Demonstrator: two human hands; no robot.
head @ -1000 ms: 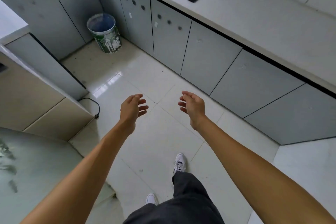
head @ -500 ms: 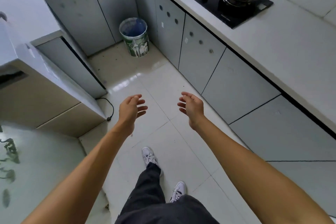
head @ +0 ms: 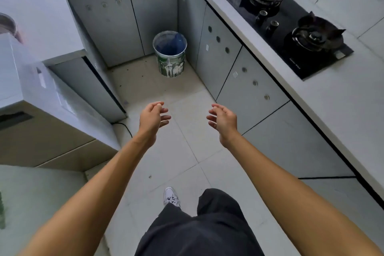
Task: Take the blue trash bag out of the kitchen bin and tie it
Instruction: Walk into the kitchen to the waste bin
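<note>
The kitchen bin [head: 171, 64] is a small green-and-white pail standing on the tiled floor in the far corner where the grey cabinets meet. A blue trash bag [head: 169, 44] lines its inside and folds over the rim. My left hand [head: 152, 119] and my right hand [head: 223, 120] are stretched out in front of me at waist height, well short of the bin. Both hands hold nothing, with fingers loosely curled and apart.
Grey cabinet doors [head: 245, 81] run along the right under a pale countertop with a black two-burner gas hob [head: 288, 25]. A counter block [head: 41, 97] juts out on the left, with a black cable [head: 124, 127] on the floor beside it. My legs and one white shoe [head: 171, 196] show below.
I have walked toward the corner, so the bin now looks larger and sits nearer the middle of the view. My hands have stayed out in front, holding nothing.
</note>
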